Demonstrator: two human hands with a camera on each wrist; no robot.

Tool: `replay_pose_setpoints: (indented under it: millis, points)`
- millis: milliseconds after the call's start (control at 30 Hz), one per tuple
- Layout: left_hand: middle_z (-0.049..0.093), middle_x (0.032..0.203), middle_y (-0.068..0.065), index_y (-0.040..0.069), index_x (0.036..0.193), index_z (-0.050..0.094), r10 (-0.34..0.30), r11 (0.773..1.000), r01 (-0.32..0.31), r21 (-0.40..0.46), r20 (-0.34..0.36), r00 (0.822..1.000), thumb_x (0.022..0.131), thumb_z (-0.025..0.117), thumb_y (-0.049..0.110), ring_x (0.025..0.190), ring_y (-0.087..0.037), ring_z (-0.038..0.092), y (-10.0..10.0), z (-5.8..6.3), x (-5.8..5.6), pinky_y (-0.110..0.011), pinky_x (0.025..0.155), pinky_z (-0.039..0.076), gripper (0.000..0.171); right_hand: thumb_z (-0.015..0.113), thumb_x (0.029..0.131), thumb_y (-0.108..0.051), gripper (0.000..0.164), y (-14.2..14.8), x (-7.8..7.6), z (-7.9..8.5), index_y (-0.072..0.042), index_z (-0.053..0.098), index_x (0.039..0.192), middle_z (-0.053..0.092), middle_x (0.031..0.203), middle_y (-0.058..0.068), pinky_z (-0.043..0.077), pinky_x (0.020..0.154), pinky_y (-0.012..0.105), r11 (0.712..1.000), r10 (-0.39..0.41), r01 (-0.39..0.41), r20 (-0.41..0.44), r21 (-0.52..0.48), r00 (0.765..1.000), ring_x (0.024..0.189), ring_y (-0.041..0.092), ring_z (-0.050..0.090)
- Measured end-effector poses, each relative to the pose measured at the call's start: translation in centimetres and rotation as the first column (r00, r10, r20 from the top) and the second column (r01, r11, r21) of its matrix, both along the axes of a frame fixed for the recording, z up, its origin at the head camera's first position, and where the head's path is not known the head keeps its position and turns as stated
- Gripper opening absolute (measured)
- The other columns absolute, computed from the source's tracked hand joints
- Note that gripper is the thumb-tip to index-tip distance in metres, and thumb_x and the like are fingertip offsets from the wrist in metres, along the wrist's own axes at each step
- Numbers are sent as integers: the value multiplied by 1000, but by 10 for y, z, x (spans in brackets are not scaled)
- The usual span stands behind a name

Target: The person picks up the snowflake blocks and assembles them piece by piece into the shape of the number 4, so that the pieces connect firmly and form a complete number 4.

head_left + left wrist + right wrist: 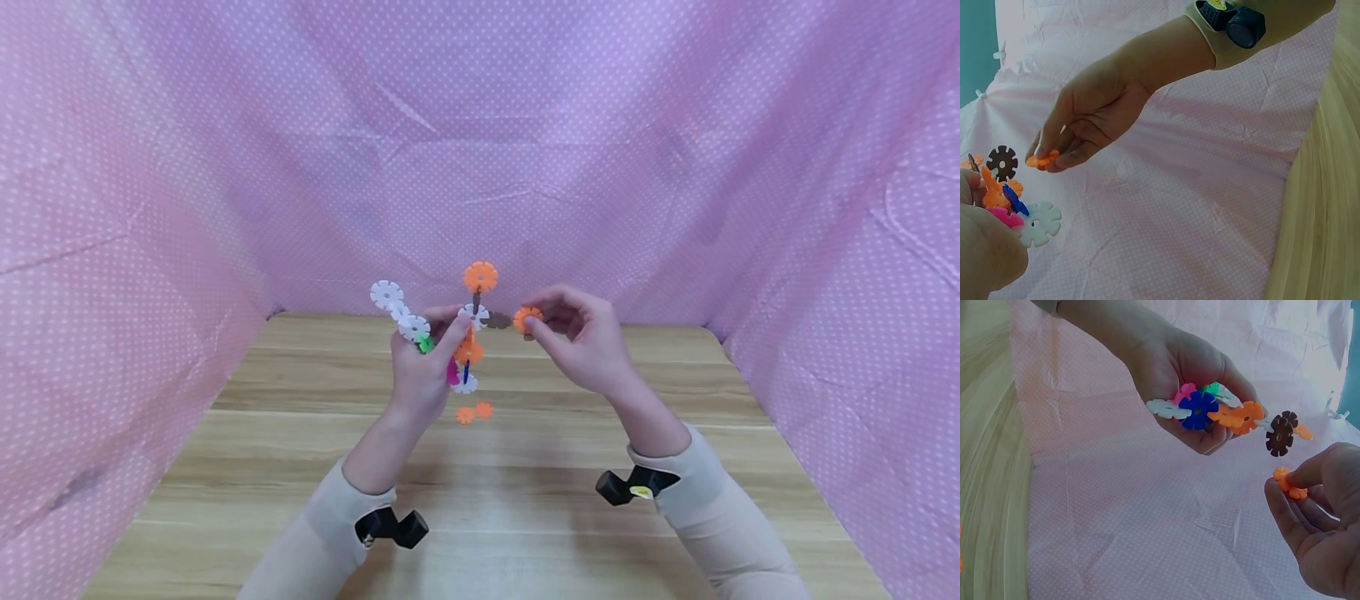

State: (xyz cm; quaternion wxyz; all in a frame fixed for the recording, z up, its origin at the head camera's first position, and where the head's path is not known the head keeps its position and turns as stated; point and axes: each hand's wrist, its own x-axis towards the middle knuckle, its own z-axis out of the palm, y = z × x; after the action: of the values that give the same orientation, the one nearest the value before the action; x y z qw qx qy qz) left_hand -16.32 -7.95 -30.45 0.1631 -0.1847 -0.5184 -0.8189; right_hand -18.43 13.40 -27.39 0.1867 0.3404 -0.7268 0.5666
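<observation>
My left hand [420, 371] grips a linked chain of notched plastic snowflake discs between thumb and fingers. White discs [386, 294] and a green disc [424, 343] reach out on its left. An orange disc [481, 276] tops the chain, and a brown disc [497, 320] juts right. Lower down are a blue disc [1198, 411], a pink disc [1005, 217] and another white disc [1041, 225]. To the right, my right hand [592, 346] pinches a separate orange snowflake disc [522, 317], a short gap from the brown one. Its thumb covers part of that disc.
Two loose orange discs [465, 415] lie on the wooden table [495, 517], below the held chain in the head view. Pink dotted cloth [480, 167] surrounds the table at the back and sides. Each sleeve carries a black wrist camera [390, 527].
</observation>
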Motion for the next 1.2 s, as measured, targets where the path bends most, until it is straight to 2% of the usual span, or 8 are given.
replay_pose_setpoints:
  millis: [333, 767, 1200]
  points:
    - [77, 97, 6, 24, 100, 77, 5, 1000, -4, -27, 36, 999, 100, 66, -5, 87, -12, 71, -1, -2, -1, -16, 80, 66, 31, 73, 89, 16, 19, -4, 5, -2, 10, 72, 107, 77, 91, 21, 70, 70, 26, 998, 31, -32, -31, -50, 999, 77, 10, 76]
    - [77, 95, 6, 22, 100, 78, 7, 999, -5, -39, 39, 999, 99, 67, -6, 84, -9, 69, 0, -6, -3, -14, 76, 64, 30, 73, 89, 17, 20, -8, 5, -4, 11, 72, 108, 75, 91, 27, 69, 69, 23, 997, 44, -48, -63, -65, 997, 77, 9, 75]
    - [78, 93, 9, 26, 94, 78, -30, 999, 31, -18, 15, 999, 99, 64, -10, 82, -6, 69, 1, -7, -5, -14, 75, 64, 39, 75, 86, 20, 22, -9, 8, -7, 13, 75, 107, 75, 92, 32, 70, 65, 27, 994, 38, -42, -39, -104, 999, 76, 7, 78]
